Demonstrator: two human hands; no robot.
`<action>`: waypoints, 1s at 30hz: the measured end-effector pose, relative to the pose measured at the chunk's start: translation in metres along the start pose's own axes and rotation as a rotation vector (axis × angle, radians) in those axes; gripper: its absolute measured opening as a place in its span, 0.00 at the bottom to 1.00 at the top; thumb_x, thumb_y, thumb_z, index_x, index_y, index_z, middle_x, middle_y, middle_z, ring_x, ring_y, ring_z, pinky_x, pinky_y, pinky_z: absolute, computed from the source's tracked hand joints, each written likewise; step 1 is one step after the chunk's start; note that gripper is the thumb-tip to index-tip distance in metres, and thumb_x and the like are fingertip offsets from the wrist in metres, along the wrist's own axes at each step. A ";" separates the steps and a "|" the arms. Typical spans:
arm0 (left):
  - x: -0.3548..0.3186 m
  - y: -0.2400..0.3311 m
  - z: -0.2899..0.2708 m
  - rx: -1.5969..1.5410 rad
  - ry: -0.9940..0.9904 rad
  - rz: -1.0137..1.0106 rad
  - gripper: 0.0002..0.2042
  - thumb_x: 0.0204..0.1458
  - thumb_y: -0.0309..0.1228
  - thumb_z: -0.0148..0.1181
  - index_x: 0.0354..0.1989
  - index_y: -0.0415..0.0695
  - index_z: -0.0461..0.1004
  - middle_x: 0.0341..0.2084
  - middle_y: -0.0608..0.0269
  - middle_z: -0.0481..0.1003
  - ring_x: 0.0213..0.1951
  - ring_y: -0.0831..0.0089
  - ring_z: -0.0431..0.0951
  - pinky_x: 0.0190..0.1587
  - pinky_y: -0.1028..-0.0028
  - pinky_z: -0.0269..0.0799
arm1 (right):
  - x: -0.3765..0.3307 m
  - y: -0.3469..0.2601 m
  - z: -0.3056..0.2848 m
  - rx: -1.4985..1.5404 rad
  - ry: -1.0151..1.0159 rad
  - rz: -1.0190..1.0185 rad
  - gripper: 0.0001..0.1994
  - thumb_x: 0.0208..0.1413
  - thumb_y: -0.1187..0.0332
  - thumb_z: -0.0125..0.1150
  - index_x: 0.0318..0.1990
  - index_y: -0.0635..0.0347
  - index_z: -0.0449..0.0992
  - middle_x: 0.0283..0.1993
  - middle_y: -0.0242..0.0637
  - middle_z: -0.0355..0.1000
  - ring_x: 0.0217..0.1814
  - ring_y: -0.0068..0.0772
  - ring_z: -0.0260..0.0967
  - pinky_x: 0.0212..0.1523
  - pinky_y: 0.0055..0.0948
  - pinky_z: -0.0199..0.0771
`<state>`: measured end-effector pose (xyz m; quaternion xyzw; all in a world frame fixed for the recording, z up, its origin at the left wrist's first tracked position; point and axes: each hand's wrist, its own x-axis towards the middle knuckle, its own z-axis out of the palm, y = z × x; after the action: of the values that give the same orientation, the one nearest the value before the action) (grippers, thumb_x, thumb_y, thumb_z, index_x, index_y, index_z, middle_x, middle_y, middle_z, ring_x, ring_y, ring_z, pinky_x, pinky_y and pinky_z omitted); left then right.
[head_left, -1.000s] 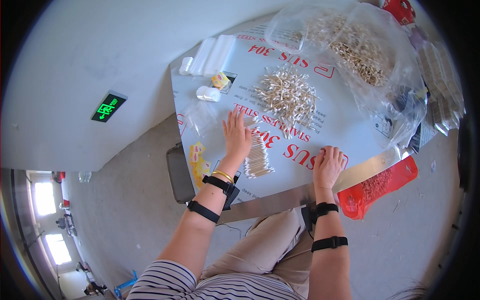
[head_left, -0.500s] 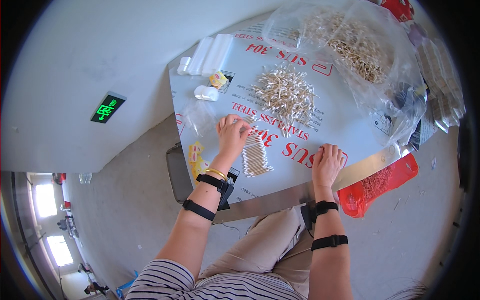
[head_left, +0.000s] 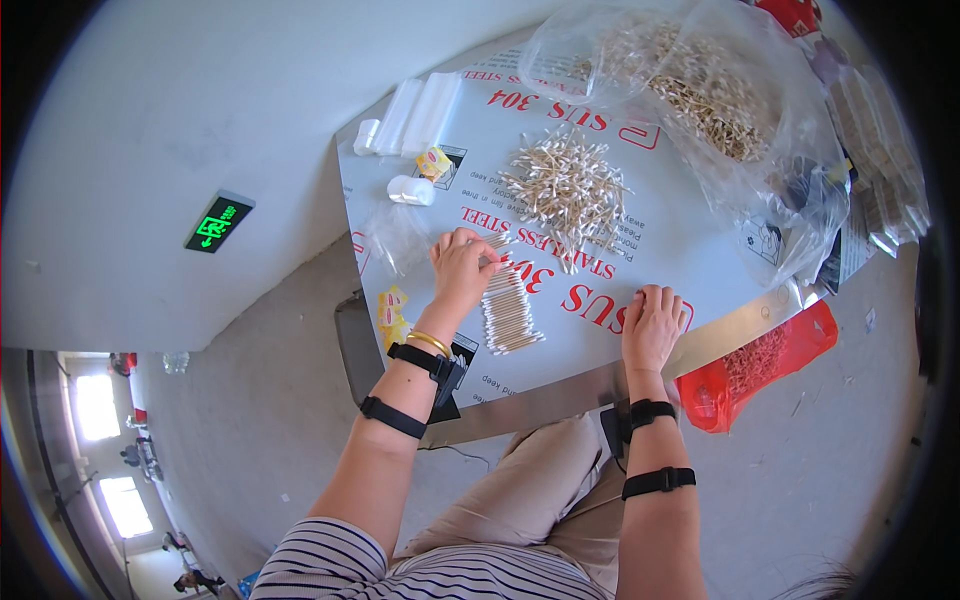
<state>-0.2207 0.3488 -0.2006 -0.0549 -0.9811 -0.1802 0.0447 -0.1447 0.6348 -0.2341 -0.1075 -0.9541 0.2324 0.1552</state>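
A neat row of cotton swabs [head_left: 511, 318] lies side by side on the film-covered metal table [head_left: 570, 350], white tips to either side. At the row's far end is my left hand [head_left: 462, 268], its thumb and forefinger closed together on a swab, though the fingers partly hide the contact. Beyond it, a loose heap of cotton swabs [head_left: 567, 188] is spread in a tangle. My right hand [head_left: 652, 325] rests near the table's front edge, right of the row, fingers loosely bent and slightly apart, with nothing visible in them.
A large clear bag of swabs [head_left: 715, 115] fills the far right, beside stacked packs [head_left: 880, 160]. Rolled plastic sleeves [head_left: 432, 112], a white roll [head_left: 411, 190], clear bags [head_left: 396, 240] and yellow labels [head_left: 391, 312] lie left. A red bag [head_left: 755, 368] hangs below the front edge.
Both hands hold nearly the same poses and places. The whole view has shifted very slightly; the swab row and the heap look unchanged.
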 end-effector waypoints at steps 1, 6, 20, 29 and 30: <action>0.001 0.000 -0.001 0.009 -0.012 0.003 0.05 0.41 0.33 0.73 0.26 0.55 0.81 0.41 0.72 0.72 0.52 0.65 0.66 0.57 0.61 0.55 | 0.000 0.000 0.000 0.003 0.004 -0.002 0.05 0.60 0.66 0.53 0.39 0.56 0.71 0.40 0.39 0.68 0.47 0.43 0.65 0.49 0.42 0.62; 0.004 -0.003 -0.007 0.008 -0.039 -0.016 0.05 0.41 0.33 0.73 0.26 0.55 0.82 0.42 0.72 0.72 0.52 0.65 0.66 0.57 0.61 0.55 | 0.000 -0.001 0.002 0.017 0.016 -0.005 0.05 0.59 0.67 0.54 0.38 0.56 0.71 0.39 0.38 0.68 0.47 0.43 0.65 0.49 0.42 0.62; -0.058 0.082 -0.080 -0.635 0.025 -0.068 0.06 0.50 0.23 0.67 0.34 0.39 0.75 0.28 0.64 0.80 0.32 0.76 0.79 0.38 0.75 0.73 | -0.001 -0.036 -0.015 1.129 -0.322 0.166 0.08 0.59 0.67 0.64 0.43 0.58 0.77 0.36 0.25 0.75 0.38 0.19 0.68 0.41 0.23 0.65; -0.099 0.129 -0.110 -0.633 0.007 0.044 0.11 0.48 0.23 0.69 0.33 0.41 0.71 0.28 0.63 0.79 0.34 0.69 0.78 0.42 0.68 0.71 | -0.014 -0.082 -0.096 1.388 -0.730 0.082 0.06 0.60 0.71 0.64 0.41 0.63 0.79 0.36 0.29 0.78 0.40 0.16 0.72 0.42 0.20 0.71; -0.102 0.132 -0.110 -0.651 0.004 0.050 0.10 0.49 0.23 0.69 0.34 0.41 0.71 0.28 0.62 0.79 0.34 0.71 0.78 0.43 0.69 0.71 | -0.016 -0.080 -0.103 1.354 -0.734 0.086 0.07 0.60 0.71 0.65 0.41 0.64 0.78 0.37 0.31 0.78 0.41 0.18 0.73 0.45 0.21 0.73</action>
<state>-0.0962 0.4228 -0.0626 -0.0901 -0.8701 -0.4836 0.0313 -0.1046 0.6034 -0.1129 0.0579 -0.5894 0.7920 -0.1483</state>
